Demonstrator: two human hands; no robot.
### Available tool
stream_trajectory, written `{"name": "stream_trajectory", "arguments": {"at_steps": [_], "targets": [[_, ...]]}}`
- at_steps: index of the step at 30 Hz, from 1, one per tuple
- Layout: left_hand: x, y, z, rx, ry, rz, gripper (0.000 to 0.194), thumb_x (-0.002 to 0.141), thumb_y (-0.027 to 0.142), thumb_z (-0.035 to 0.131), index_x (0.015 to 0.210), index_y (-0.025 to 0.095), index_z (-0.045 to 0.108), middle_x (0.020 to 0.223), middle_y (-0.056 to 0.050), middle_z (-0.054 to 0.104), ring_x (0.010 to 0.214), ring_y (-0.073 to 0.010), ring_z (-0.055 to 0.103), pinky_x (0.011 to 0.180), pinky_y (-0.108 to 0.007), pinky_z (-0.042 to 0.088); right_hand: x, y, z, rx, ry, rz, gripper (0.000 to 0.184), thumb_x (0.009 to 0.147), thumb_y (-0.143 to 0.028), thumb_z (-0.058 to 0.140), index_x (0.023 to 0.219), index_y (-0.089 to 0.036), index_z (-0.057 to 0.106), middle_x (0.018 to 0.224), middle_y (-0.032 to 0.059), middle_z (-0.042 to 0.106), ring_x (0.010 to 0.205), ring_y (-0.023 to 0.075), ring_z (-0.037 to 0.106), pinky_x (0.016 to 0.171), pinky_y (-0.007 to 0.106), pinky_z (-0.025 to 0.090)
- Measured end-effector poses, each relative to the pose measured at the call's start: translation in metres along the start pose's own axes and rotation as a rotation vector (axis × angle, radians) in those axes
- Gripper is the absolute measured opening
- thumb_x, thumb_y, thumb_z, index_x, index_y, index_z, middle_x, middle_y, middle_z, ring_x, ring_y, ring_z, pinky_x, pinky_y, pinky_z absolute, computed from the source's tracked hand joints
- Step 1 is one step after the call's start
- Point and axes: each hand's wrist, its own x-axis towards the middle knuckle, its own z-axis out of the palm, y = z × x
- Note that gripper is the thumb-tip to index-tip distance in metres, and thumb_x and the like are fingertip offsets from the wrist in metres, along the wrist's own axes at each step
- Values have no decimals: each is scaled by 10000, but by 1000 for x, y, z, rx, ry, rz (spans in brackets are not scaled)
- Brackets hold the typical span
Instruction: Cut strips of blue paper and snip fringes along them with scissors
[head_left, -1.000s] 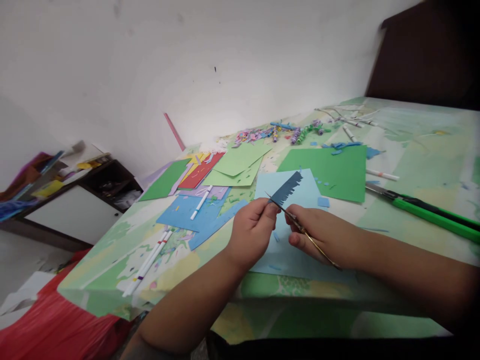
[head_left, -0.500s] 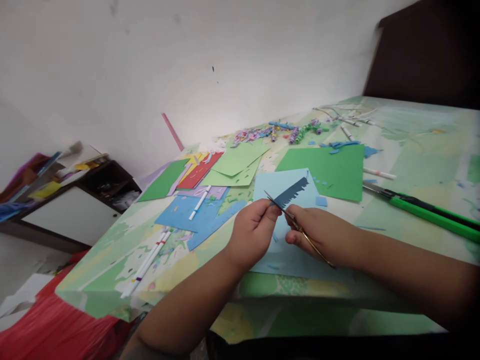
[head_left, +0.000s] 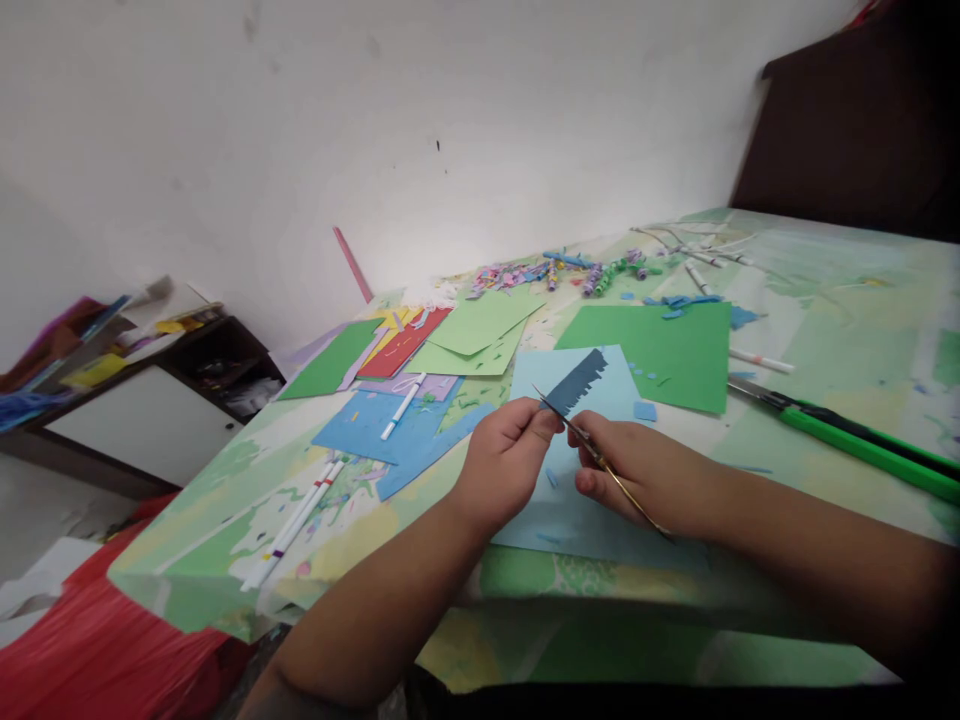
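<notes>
My left hand (head_left: 504, 462) pinches the near end of a dark blue paper strip (head_left: 577, 381) with a fringed edge, holding it up over a light blue sheet (head_left: 570, 500). My right hand (head_left: 651, 472) is closed on small gold scissors (head_left: 600, 461). The blades point up-left and meet the strip just beyond my left thumb. Both hands hover above the table (head_left: 825, 330), close together.
Green (head_left: 660, 345), light green (head_left: 476, 330), red (head_left: 401, 342) and blue (head_left: 375, 425) paper sheets lie around. White markers (head_left: 296, 522) lie near the left edge. Large green-handled scissors (head_left: 847, 435) rest at right. Rolled paper bits (head_left: 585, 268) sit near the wall. A low cabinet (head_left: 142, 400) stands left.
The fringed strip has tilted slightly in my left hand while the scissors stay at its near end. The view shifted a little; both hands remain in place.
</notes>
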Motion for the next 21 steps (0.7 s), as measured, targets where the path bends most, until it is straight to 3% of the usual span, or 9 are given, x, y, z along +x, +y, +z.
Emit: {"name": "stream_trajectory", "arguments": {"at_steps": [4,11,21], "targets": [[1,-1,-2,-11,3,24,261,793,321,433,588,176,500,484,46,384,528,-92,407,546,-225,333,-1,0,0,-1,-14,-4,333,822,-470,388,955,-165,390,718,50,561,598,173,492,538,272,346],[-1,-1,1,65,-40,30,197,787,290,442,649,178,528,544,37,459,554,-92,424,536,-218,333,-1,-3,-1,-28,-15,4,256,825,-438,373,828,-182,380,718,65,563,595,174,486,549,282,358],[-3,0,2,108,-7,35,243,794,312,428,610,175,508,620,14,536,620,-108,475,565,-223,354,-2,-5,-2,-50,-16,14,295,806,-470,408,851,-179,383,737,65,562,616,186,498,555,288,364]]}}
